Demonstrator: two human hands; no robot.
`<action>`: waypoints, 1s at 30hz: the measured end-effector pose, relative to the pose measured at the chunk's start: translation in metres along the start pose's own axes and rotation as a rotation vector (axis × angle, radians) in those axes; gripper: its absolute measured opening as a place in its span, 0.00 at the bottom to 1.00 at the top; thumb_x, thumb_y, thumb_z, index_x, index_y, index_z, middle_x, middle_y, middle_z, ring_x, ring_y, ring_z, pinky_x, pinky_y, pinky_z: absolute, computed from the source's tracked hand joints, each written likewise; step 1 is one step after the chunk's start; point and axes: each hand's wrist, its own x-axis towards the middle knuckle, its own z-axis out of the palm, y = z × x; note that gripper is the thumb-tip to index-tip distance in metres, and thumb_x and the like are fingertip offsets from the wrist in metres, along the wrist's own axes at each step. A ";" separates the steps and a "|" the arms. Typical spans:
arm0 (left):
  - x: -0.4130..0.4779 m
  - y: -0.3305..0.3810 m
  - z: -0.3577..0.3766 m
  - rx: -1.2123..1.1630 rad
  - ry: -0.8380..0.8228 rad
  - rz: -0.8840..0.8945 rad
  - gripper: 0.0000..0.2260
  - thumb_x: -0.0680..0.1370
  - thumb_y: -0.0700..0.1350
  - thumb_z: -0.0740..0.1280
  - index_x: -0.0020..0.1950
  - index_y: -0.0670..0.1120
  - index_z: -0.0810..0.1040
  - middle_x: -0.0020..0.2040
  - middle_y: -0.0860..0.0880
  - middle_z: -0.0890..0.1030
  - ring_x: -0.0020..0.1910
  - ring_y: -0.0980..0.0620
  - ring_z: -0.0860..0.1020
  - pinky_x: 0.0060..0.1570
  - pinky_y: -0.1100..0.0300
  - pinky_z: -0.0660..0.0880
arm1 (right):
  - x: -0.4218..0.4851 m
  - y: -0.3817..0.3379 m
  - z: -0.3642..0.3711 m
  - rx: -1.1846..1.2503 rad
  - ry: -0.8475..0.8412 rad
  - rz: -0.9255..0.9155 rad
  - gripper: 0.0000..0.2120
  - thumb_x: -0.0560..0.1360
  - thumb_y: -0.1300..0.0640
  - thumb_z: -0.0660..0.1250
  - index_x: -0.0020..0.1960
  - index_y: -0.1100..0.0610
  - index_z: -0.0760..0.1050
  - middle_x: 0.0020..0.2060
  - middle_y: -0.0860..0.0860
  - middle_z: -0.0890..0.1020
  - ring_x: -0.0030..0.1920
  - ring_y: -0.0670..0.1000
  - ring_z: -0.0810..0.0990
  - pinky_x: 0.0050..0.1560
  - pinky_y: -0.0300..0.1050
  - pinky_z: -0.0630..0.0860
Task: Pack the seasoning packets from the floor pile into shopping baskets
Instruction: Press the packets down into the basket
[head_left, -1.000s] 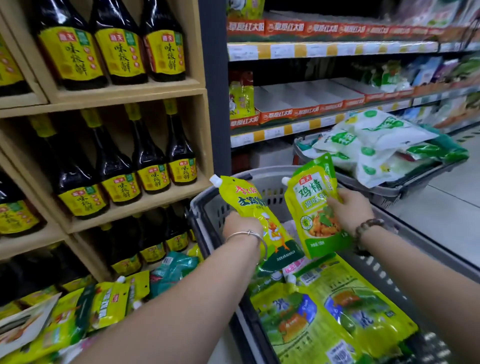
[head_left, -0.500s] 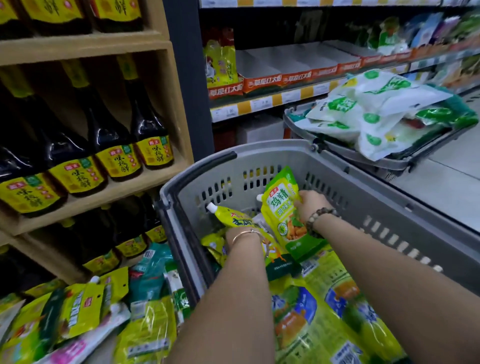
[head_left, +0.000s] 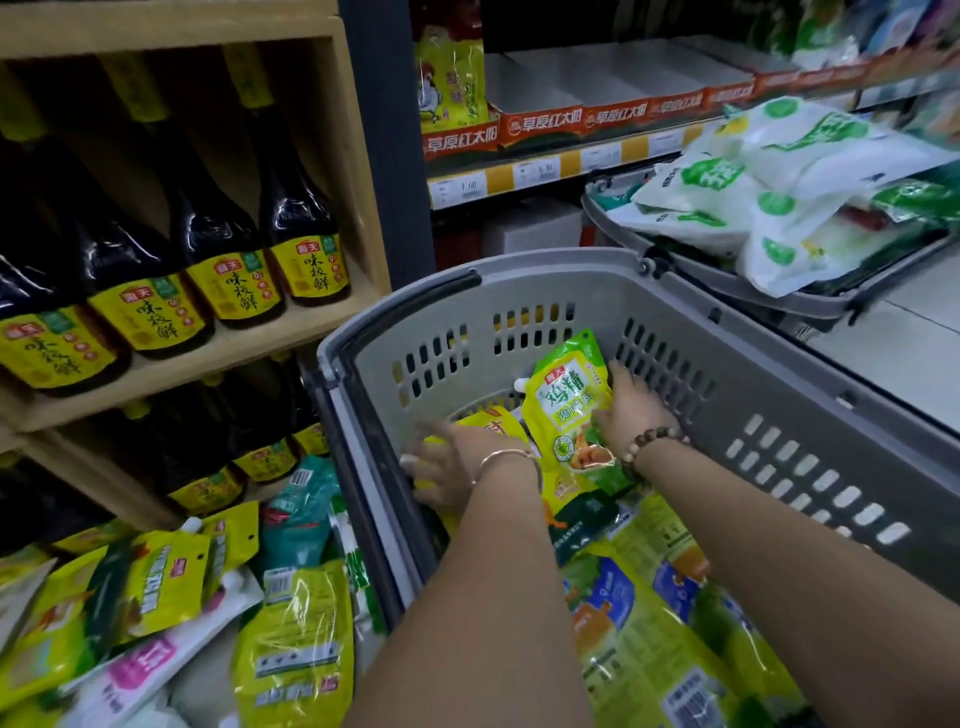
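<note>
Placing step, mid-drop: our right hand (head_left: 636, 415) gripped the green packet (head_left: 569, 410) upright at the far end of the grey basket (head_left: 467, 275). Our left hand (head_left: 452, 467) lay spread, blurred, on the yellow packet (head_left: 493, 423) beside it. Next, probably: release both, reach left to the floor pile (head_left: 171, 613).

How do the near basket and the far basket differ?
The near basket holds yellow and green pouches below its rim; the far basket is heaped above its rim with white-and-green bags. The left hand and right hand are inside the near basket, the right gripping a green pouch; no hand touches the far basket. Both are grey.
</note>
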 end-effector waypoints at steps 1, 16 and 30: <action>-0.006 0.002 0.003 0.090 0.056 0.110 0.40 0.73 0.43 0.68 0.77 0.45 0.45 0.76 0.39 0.45 0.76 0.40 0.45 0.72 0.42 0.49 | -0.005 0.000 -0.002 -0.055 0.089 -0.066 0.27 0.78 0.58 0.59 0.74 0.56 0.56 0.68 0.59 0.67 0.65 0.60 0.70 0.59 0.54 0.70; -0.016 -0.019 0.075 0.380 -0.136 0.211 0.31 0.79 0.64 0.44 0.76 0.53 0.35 0.75 0.44 0.31 0.74 0.40 0.33 0.69 0.34 0.46 | -0.016 0.020 0.041 -0.299 -0.351 -0.316 0.32 0.79 0.36 0.46 0.76 0.45 0.36 0.75 0.45 0.35 0.74 0.55 0.32 0.74 0.55 0.38; -0.019 -0.011 0.063 0.305 -0.185 0.149 0.33 0.79 0.62 0.51 0.77 0.52 0.38 0.75 0.43 0.32 0.74 0.41 0.34 0.68 0.32 0.45 | -0.034 -0.006 0.021 -0.441 -0.383 -0.152 0.28 0.81 0.42 0.46 0.77 0.45 0.39 0.76 0.48 0.38 0.76 0.57 0.41 0.73 0.61 0.43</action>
